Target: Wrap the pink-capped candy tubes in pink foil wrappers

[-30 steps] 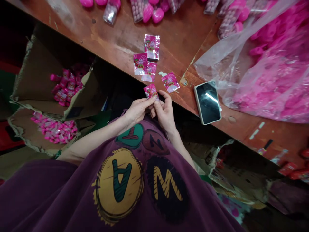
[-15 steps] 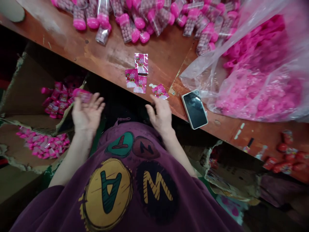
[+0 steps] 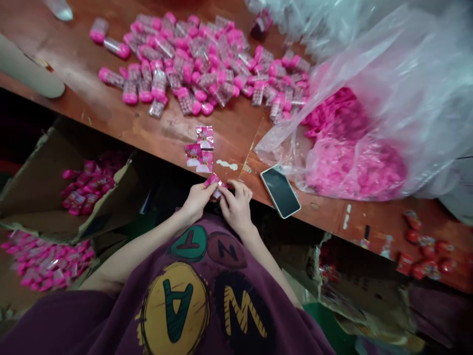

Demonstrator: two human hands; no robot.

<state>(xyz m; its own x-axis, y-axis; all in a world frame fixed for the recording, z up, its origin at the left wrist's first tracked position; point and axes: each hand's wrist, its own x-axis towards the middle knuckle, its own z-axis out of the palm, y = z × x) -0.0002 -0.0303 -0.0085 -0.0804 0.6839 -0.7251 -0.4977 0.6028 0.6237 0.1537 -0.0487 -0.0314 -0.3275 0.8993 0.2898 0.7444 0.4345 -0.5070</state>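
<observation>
My left hand point(image 3: 196, 201) pinches a small pink printed wrapper point(image 3: 213, 181) between thumb and finger at the table's front edge. On its other side my right hand point(image 3: 237, 207) is closed on the same piece with thumb and fingertips. Just beyond lie a few more printed wrappers point(image 3: 193, 155), partly overlapping on the wooden table point(image 3: 148, 133). Farther back is a loose heap of clear bottles point(image 3: 185, 101) with pink caps and small pale-pink balls inside.
A phone point(image 3: 281, 191) lies right of my hands. Behind it is a clear plastic bag point(image 3: 354, 167) of pink pieces. Red items point(image 3: 428, 254) rest at the far right. Below left, a cardboard box point(image 3: 33, 182) holds pink wrapped bottles point(image 3: 86, 190); more pink items point(image 3: 51, 261) lie beneath.
My left hand, open beside the box near a pink wrapped bottle, has moved right to meet my right hand. The wrapper by my right hand is off the table, now between both hands.
</observation>
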